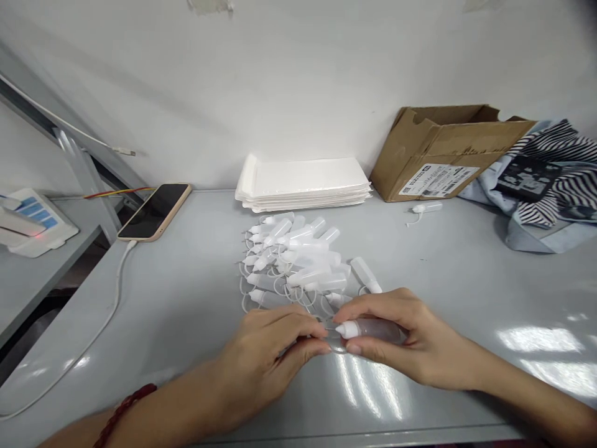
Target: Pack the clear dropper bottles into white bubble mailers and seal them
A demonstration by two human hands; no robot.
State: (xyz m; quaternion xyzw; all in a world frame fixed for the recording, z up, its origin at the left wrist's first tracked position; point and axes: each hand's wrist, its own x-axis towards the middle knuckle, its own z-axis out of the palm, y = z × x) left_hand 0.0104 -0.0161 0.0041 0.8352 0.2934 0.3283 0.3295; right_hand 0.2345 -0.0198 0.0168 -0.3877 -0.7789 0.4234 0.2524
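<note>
A small translucent squeeze bottle [377,330] with a white pointed tip lies sideways in my right hand [410,336], fingers and thumb wrapped round its body. The tip points left. Facing it, my left hand [284,348] has thumb and fingertips pinched together just left of the tip; what sits between them is too small to make out. A thin pale loop of strap shows between the two hands. Right behind my hands lies a heap of similar bottles [310,274], several with needle tips and strap-tied caps pointing left.
White padded envelopes [308,177] are stacked by the wall. To their right stand an open cardboard box [433,152], a lone bottle [428,207] and a pile of clothes [536,180]. A phone [155,211] with a white charging cable [116,292] lies on the left.
</note>
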